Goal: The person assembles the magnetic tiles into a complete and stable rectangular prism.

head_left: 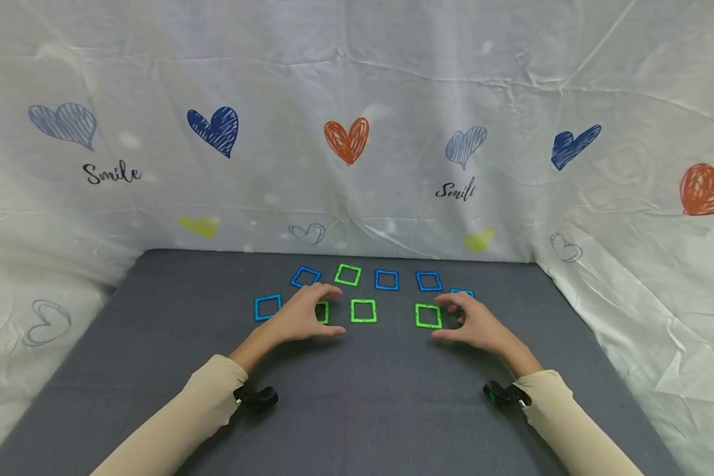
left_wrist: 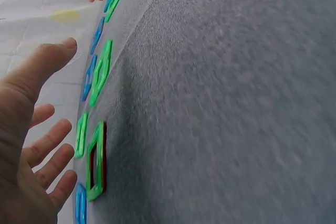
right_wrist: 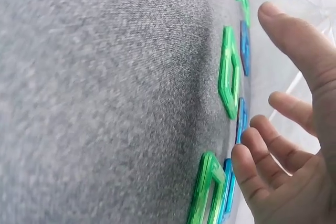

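My left hand (head_left: pixel 300 315) hovers over the table's left-centre, thumb apart from loosely bent fingers, nothing between them. It partly covers a green square frame (head_left: pixel 327 313) in the head view. That frame (left_wrist: pixel 90 187) shows a red edge beneath it in the left wrist view. My right hand (head_left: pixel 477 324) hangs in a similar pose at the right, also holding nothing. Just left of its fingertips lies a green square frame (head_left: pixel 428 326). Another green square frame (head_left: pixel 363 321) lies between the hands. In the right wrist view, a further green frame (right_wrist: pixel 200 195) is near the fingers, hidden in the head view.
Behind the hands, a back row holds blue square frames (head_left: pixel 387 289) and a green one (head_left: pixel 348 283). One blue frame (head_left: pixel 256 309) lies left of the left hand. The dark grey table (head_left: pixel 357 410) meets a white heart-printed cloth (head_left: pixel 404 192) at its far edge.
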`<state>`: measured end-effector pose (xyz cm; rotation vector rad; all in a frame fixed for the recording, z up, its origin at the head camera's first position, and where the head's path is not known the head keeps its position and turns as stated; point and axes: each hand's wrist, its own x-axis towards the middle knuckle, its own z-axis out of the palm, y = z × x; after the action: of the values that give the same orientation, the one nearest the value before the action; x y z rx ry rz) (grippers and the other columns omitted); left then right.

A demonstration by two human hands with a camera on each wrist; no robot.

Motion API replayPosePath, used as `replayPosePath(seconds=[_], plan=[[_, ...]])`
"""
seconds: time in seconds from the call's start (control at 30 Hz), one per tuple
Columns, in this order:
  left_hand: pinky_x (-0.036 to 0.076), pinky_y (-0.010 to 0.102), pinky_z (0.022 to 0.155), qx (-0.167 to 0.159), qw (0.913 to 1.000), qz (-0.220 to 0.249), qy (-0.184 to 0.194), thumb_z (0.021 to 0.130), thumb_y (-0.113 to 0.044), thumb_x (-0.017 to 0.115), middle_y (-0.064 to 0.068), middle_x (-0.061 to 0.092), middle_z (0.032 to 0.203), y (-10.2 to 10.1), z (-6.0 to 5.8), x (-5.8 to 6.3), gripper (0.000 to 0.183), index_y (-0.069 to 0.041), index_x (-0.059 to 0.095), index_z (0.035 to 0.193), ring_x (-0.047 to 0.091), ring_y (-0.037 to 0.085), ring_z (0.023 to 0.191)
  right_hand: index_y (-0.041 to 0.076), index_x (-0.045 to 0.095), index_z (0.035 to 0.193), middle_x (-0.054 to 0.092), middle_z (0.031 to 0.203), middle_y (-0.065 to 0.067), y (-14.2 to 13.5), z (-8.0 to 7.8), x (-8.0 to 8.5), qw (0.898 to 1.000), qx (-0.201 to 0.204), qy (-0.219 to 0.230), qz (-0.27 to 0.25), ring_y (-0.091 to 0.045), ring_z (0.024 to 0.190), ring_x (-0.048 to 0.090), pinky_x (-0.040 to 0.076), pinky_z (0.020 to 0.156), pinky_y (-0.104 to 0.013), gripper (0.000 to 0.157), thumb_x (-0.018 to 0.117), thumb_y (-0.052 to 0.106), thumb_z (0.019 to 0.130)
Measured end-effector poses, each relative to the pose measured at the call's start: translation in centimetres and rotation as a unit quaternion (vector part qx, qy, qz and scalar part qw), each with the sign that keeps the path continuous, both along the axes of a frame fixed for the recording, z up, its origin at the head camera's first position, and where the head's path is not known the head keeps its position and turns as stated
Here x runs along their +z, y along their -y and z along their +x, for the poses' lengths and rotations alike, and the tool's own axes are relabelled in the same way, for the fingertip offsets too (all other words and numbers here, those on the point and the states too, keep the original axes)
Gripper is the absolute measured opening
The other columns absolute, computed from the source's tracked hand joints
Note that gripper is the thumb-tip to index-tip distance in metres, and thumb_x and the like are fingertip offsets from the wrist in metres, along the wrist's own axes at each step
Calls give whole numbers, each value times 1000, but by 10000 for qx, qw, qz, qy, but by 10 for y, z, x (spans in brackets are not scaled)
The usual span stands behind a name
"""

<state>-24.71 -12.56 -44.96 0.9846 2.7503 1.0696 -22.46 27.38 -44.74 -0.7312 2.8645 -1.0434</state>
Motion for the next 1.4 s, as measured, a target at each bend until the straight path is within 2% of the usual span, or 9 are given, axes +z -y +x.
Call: replayPosePath(seconds=[0.37, 0.6, 0.77, 1.07, 1.4], plan=[[41, 51, 101, 401, 9977, -532, -107, 77, -48, 88, 6, 63, 127, -17, -6, -4, 75, -10, 61, 136, 54, 29, 120, -1, 62, 132, 61, 124, -13, 7, -6, -1, 9998, -127, 100, 79, -31, 105, 57, 52, 79, -44, 70, 92, 32, 78], [41, 50, 100, 477, 9962, -722, -59, 75, -47, 90, 5, 62, 126, -27, -9, -3, 77, -11, 61, 137, 53, 29, 119, -1, 63, 132, 61, 119, -12, 12, -6, -2, 9995, -167, 203, 166, -32, 105, 58, 50, 84, -48, 70, 92, 32, 77], [41, 50, 101, 515, 9951, -838, -79, 75, -47, 90, 5, 62, 126, -30, -11, -6, 76, -12, 62, 137, 53, 30, 119, -3, 62, 134, 62, 124, -14, 13, -8, -1, 9992, -138, 313, 219, -33, 106, 58, 48, 89, -53, 72, 92, 31, 78], [39, 53, 103, 661, 9931, -965, -47, 73, -49, 91, 5, 60, 127, -33, -15, -9, 75, -16, 65, 135, 52, 30, 120, -4, 61, 134, 61, 126, -15, 16, -13, -2, 9985, -169, 444, 277, -35, 109, 58, 48, 92, -53, 73, 93, 27, 77], [39, 52, 101, 729, 9900, -1200, -129, 74, -50, 91, 3, 60, 127, -40, -20, -11, 72, -17, 67, 134, 52, 28, 119, -6, 63, 129, 60, 117, -16, 18, -17, 0, 9976, -262, 450, 467, -36, 105, 60, 50, 89, -51, 66, 93, 21, 77]])
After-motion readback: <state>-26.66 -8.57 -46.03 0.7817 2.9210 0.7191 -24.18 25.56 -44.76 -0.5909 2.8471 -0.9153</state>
